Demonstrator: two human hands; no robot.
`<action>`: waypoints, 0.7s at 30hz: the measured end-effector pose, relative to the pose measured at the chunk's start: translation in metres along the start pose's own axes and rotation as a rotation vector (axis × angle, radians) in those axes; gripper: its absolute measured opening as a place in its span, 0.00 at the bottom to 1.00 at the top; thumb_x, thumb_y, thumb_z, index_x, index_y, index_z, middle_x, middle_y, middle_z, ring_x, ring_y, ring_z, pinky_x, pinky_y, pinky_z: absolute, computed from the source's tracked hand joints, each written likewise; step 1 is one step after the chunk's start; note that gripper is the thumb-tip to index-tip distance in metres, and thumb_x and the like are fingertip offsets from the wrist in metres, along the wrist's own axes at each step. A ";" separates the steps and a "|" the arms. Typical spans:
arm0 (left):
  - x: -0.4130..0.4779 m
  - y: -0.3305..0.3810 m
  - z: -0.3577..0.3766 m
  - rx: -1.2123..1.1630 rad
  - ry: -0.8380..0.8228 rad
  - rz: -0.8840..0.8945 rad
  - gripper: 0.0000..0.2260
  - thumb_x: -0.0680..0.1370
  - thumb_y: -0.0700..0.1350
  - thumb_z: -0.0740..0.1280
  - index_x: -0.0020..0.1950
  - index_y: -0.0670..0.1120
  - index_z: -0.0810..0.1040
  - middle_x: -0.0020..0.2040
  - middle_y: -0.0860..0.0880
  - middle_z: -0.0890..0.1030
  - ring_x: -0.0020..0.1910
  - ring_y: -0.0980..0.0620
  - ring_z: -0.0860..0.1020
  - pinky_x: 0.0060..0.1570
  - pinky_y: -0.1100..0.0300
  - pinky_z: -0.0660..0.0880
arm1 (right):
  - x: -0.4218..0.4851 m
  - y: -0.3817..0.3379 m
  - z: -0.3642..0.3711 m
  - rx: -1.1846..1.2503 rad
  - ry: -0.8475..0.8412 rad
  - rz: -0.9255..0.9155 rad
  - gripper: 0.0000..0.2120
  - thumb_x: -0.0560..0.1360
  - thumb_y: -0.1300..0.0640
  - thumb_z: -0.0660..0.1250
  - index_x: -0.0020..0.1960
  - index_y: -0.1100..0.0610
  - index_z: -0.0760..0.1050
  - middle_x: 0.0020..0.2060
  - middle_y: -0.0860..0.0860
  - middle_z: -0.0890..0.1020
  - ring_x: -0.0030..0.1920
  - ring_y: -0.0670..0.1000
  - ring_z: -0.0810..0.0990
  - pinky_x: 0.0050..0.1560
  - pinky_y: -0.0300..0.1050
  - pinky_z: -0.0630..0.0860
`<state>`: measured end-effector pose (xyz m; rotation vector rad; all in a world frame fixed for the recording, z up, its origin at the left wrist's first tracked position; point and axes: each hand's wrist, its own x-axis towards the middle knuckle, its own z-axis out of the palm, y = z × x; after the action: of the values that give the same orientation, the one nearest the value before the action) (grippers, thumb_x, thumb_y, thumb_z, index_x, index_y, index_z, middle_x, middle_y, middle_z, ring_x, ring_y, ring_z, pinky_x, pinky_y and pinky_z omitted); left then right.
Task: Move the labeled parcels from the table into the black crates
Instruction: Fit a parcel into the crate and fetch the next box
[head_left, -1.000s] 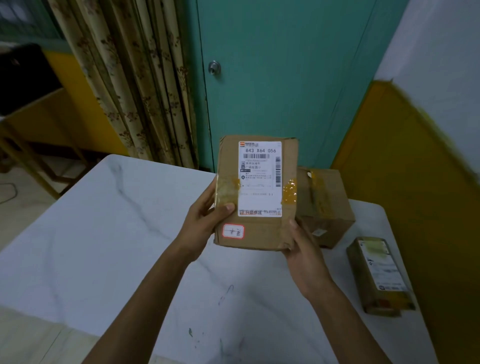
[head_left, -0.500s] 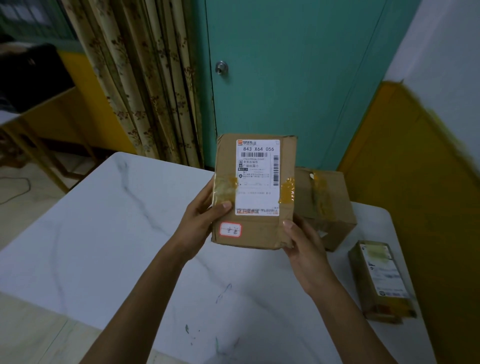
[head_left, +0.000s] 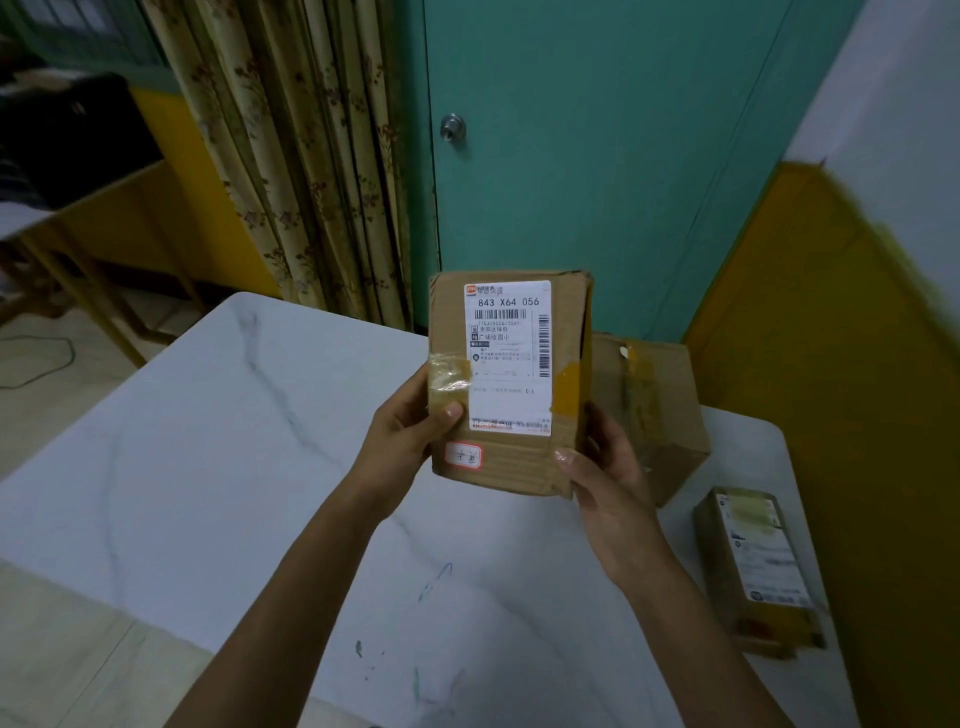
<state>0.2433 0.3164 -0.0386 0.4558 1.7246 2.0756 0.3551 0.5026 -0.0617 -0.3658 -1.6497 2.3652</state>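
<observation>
Behind the marbled table (head_left: 208, 457) stand a teal door (head_left: 597, 156) and curtains (head_left: 296, 156).

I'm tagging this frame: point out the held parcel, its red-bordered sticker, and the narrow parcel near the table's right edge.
held parcel (head_left: 509, 384): head view, on its white shipping label.
red-bordered sticker (head_left: 463, 455): head view, the sticker's centre.
narrow parcel (head_left: 758, 569): head view, middle of its labelled top face.

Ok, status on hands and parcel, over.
Left hand, right hand: both grip the labeled parcel, upright above the table. Brown box, small parcel on table. Crates not clearly in view.
</observation>
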 end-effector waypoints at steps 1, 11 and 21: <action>-0.001 0.000 0.000 0.000 0.003 0.002 0.23 0.74 0.46 0.66 0.69 0.53 0.70 0.60 0.52 0.81 0.58 0.49 0.80 0.48 0.58 0.79 | 0.000 0.000 0.000 0.001 -0.001 0.003 0.39 0.65 0.56 0.73 0.74 0.51 0.64 0.67 0.53 0.74 0.68 0.55 0.72 0.67 0.63 0.69; -0.031 0.004 -0.044 -0.020 0.117 0.014 0.21 0.75 0.46 0.65 0.68 0.53 0.71 0.60 0.52 0.81 0.58 0.49 0.80 0.47 0.59 0.79 | 0.015 0.021 0.040 0.010 -0.100 0.058 0.35 0.67 0.57 0.72 0.72 0.51 0.66 0.64 0.51 0.78 0.64 0.53 0.77 0.60 0.51 0.76; -0.109 0.029 -0.203 -0.017 0.298 0.039 0.22 0.76 0.45 0.65 0.70 0.53 0.70 0.61 0.51 0.81 0.58 0.49 0.80 0.47 0.57 0.79 | 0.009 0.081 0.203 -0.018 -0.287 0.125 0.33 0.68 0.57 0.71 0.72 0.54 0.66 0.63 0.53 0.78 0.63 0.54 0.78 0.58 0.52 0.77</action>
<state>0.2354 0.0842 -0.0474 0.1826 1.8707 2.2776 0.2752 0.2995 -0.0713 -0.1399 -1.8191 2.5970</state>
